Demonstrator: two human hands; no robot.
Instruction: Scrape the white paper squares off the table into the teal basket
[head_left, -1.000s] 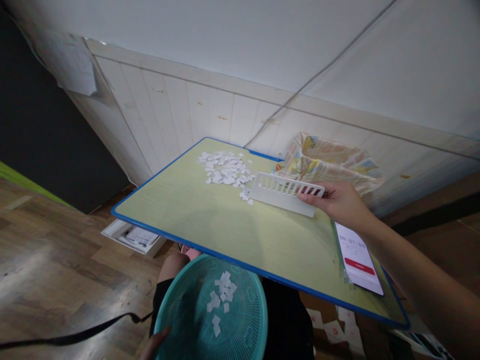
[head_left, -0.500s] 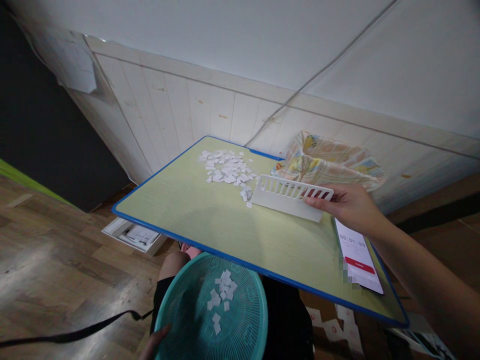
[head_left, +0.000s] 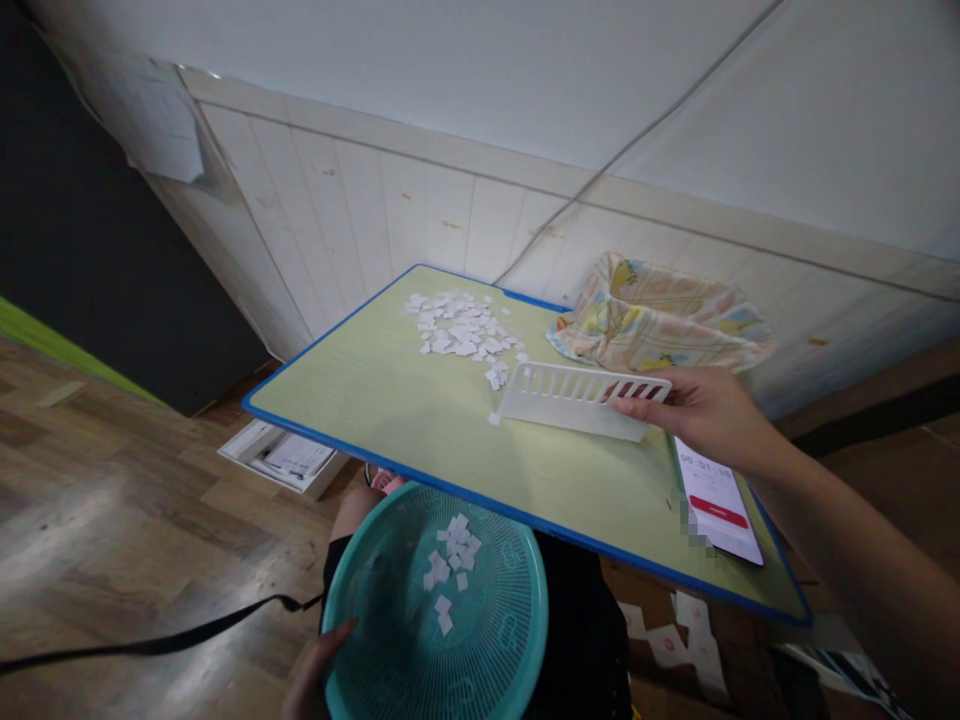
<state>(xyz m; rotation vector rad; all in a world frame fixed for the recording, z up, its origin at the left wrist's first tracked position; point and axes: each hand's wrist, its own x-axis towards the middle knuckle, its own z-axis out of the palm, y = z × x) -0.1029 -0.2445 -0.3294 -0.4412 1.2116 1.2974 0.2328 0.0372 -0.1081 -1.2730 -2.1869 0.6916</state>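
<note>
My right hand [head_left: 709,410] is closed on one end of a white slotted plastic divider [head_left: 574,415], held on its long edge against the table [head_left: 390,410]. Beside the divider's far end sit a small clump of white paper squares [head_left: 496,376] and one loose paper square [head_left: 493,419]. A larger spread of paper squares [head_left: 461,328] lies further back. Below the table's front edge, my left hand [head_left: 319,665] grips the rim of a teal plastic basket [head_left: 517,600] on my lap. Several paper squares [head_left: 454,550] rest inside it. Most of the left fingers are hidden.
At the back right stands a bin-like container lined with patterned cloth [head_left: 660,320]. A phone [head_left: 720,500] showing a timer lies at the table's right side. Under the left edge is an open white box [head_left: 281,460]. A cable [head_left: 637,150] runs down the wall.
One paper square now lies apart from the clump, nearer to me by the divider's end. The whole view has shifted slightly. Both hands keep their holds.
</note>
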